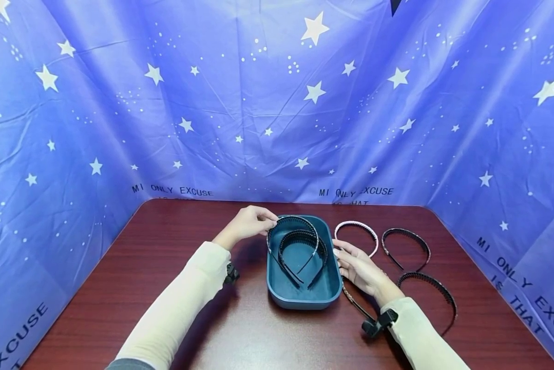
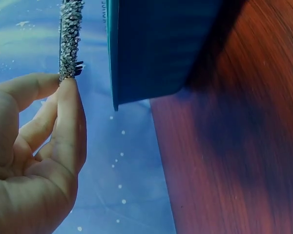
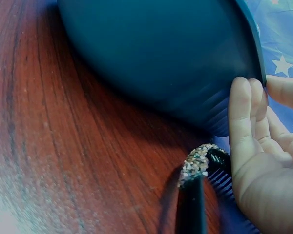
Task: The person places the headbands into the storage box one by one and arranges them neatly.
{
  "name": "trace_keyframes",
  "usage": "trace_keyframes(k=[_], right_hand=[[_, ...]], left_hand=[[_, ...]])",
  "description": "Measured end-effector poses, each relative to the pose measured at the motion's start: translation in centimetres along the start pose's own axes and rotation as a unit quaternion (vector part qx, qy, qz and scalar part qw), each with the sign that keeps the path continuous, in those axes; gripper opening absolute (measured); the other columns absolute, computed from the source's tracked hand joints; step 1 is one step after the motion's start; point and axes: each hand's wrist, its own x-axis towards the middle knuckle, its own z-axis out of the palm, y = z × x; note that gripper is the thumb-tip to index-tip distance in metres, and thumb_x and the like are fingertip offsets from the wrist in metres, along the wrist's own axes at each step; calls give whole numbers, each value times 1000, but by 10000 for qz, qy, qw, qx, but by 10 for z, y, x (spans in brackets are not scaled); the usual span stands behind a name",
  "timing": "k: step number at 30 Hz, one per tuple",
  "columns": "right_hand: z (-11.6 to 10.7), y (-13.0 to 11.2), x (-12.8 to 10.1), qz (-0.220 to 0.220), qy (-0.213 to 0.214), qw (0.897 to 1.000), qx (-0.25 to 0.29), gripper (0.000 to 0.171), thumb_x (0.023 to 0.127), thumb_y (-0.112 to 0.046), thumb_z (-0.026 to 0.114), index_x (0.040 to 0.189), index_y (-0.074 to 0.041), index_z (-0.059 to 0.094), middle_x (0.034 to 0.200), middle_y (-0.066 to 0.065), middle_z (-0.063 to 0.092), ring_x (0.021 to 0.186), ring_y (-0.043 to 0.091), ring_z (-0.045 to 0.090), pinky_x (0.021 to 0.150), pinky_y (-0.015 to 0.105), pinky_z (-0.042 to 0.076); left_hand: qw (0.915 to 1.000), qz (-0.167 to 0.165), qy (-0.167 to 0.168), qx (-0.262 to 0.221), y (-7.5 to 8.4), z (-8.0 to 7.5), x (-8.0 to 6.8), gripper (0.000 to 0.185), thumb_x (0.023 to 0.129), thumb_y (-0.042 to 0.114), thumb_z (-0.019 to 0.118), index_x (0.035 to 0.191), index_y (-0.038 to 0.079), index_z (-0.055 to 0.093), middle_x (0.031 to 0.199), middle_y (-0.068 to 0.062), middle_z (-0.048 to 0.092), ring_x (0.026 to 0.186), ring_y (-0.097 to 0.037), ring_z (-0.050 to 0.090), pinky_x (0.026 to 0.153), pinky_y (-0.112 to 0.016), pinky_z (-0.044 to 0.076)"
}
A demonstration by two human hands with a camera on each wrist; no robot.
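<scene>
My left hand (image 1: 254, 222) pinches one side of a black toothed headband (image 2: 71, 39) covered in silver glitter, between thumb and fingertips. The band is held over a dark teal rectangular tub (image 1: 304, 303), its tips pointing down into it. Inside the tub, another black toothed headband (image 1: 324, 252) partly overlaps the held one in the head view. At the tub's right wall, my right hand (image 1: 361, 270) holds the rim, several fingers flat on the outer side. Below that hand a headband with gold beading (image 3: 195, 163) lies on the table, partly hidden by the hand.
Right of the tub lie a pink-white headband (image 1: 356, 223), a dark patterned headband (image 1: 408, 232) and a black toothed headband (image 1: 436, 285). They rest on a reddish-brown wooden table (image 1: 240, 334). A blue star-printed curtain (image 1: 240, 113) hangs around its back and sides.
</scene>
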Motion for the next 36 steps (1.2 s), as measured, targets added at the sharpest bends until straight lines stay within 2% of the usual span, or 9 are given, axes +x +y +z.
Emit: trace_keyframes(k=[6,9,13,19,29,36], right_hand=[[-1,1,0,-4,-45,10000,31,52,108,-12,46,153,3,24,109,0,68,89,8,65,74,24,55],[0,1,1,16,-2,10000,-8,57,107,-13,48,154,4,21,112,1,68,91,8,65,75,24,55],[-1,1,1,28,42,10000,-51,60,107,-15,49,155,5,19,114,1,68,94,9,65,77,25,54],[0,0,1,53,55,10000,-60,59,107,-15,50,155,4,21,111,-1,68,93,9,65,77,25,55],[0,-2,1,16,22,10000,-69,54,107,-15,50,152,2,27,108,-1,68,91,9,65,75,25,54],[2,-1,1,49,49,9999,-76,56,107,-15,49,153,3,24,112,1,67,91,9,64,76,25,54]], left_hand=[[10000,-26,-52,-42,2,6,2,19,94,10,67,109,0,74,102,-19,72,75,-18,72,76,-42,60],[10000,-27,-79,-11,2,8,3,19,94,10,66,109,1,75,102,-17,73,77,-19,72,74,-38,60],[10000,-34,-51,48,3,11,5,18,94,10,67,108,2,76,98,-12,74,75,-18,72,74,-38,60],[9995,-42,-1,323,8,17,8,16,93,10,70,105,1,77,94,-9,75,71,-17,72,70,-35,60],[9975,-150,-84,679,8,25,12,17,94,10,70,107,1,77,97,-6,75,73,-15,72,69,-27,59],[9941,97,-199,1060,11,29,10,16,92,8,68,103,-1,77,87,-3,75,66,-11,70,65,-25,58]])
